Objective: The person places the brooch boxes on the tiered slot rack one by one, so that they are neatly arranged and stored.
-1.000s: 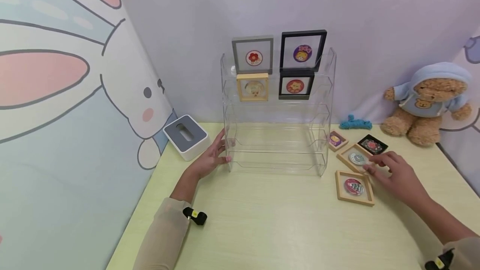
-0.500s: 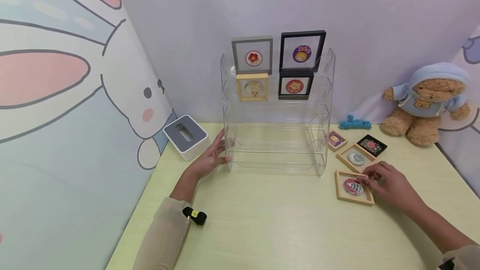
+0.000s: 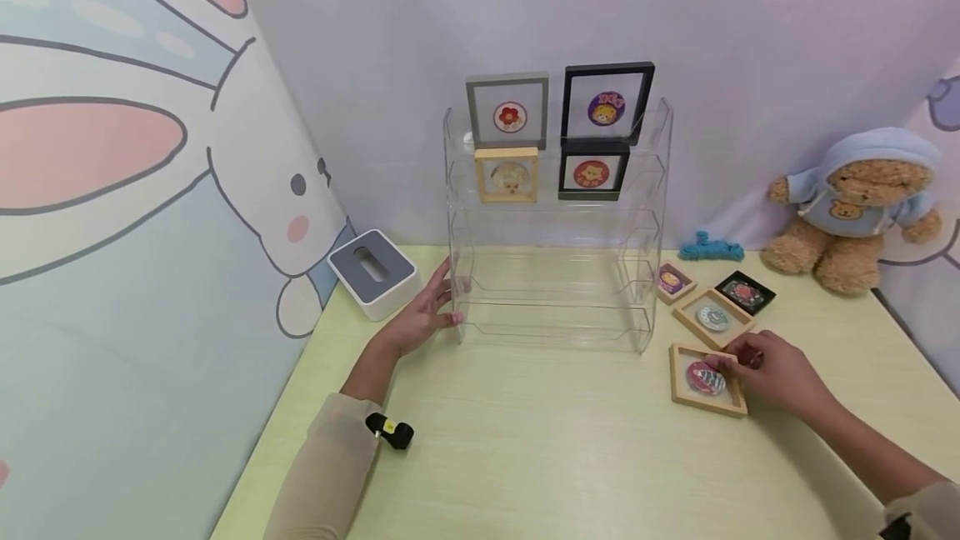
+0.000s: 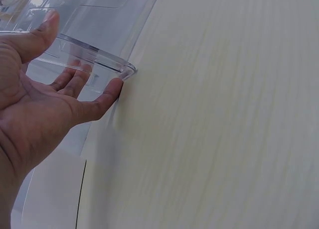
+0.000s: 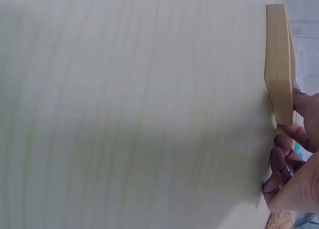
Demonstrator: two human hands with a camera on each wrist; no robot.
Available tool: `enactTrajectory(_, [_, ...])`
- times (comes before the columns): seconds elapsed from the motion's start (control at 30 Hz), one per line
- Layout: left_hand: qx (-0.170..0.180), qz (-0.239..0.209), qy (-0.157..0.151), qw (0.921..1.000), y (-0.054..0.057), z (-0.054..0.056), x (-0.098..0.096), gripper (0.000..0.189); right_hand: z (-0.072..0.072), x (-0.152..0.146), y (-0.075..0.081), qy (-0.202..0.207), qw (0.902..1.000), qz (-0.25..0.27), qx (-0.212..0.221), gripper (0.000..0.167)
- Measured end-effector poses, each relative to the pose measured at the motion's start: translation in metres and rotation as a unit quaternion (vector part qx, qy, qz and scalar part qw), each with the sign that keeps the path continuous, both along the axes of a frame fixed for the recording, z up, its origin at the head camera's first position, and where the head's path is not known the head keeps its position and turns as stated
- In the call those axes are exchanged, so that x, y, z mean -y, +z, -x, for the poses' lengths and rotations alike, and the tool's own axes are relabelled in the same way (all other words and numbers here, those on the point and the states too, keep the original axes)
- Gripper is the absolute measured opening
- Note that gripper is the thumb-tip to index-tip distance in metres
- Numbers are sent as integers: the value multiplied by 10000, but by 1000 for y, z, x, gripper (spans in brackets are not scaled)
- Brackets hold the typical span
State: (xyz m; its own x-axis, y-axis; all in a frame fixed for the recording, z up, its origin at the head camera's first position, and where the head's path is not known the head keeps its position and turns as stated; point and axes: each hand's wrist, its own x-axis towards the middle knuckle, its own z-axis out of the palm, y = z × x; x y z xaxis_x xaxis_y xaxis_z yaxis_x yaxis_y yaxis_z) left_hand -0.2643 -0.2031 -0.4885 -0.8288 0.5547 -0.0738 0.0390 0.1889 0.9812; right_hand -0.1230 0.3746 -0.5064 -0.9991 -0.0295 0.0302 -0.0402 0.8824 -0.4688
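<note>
My left hand [image 3: 420, 319] holds the lower left edge of a clear acrylic tiered rack [image 3: 555, 307], with fingers spread along its side. In the left wrist view, one fingertip touches the bottom corner of the rack [image 4: 107, 57]. At the right, my right hand [image 3: 776, 373] pinches the upper right part of a light wooden picture frame [image 3: 690, 403] with a red round tree picture. The right wrist view shows the frame's edge [image 5: 278, 64] close over the table, with the thumb and fingers about it. A second wooden frame [image 3: 738, 312] with a pale green round picture lies just behind.
A grey frame [image 3: 480, 142], a large black frame [image 3: 566, 107], a small wooden frame [image 3: 506, 196] and a small black frame [image 3: 588, 194] stand on the upper tiers. Beside the rack lie a small purple-picture frame [image 3: 688, 283], a black frame [image 3: 767, 303] and blue cord [image 3: 711, 248]. A teddy bear [image 3: 825, 248] and white box [image 3: 386, 302] flank these.
My right hand has moved from the pale green picture frame toward me to the tree picture frame and pinches it. The left hand has stayed at the rack.
</note>
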Motion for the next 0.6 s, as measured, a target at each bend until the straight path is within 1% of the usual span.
enactTrajectory(0.1, [-4,-2,-10,10000,0,-1,0,113,1,3,2,44,9999,107,100,12])
enactTrajectory(0.23, [4,-25,-8,10000,1,-2,0,113,-1,6,1,231,9995,157,-122,4])
enactTrajectory(0.4, [89,-60,-9,9999,2,-2,0,113,-3,7,1,363,9988,113,-314,5])
enactTrajectory(0.6, [102,7,26,9999,2,-2,0,112,-6,6,7,529,9983,179,-194,2])
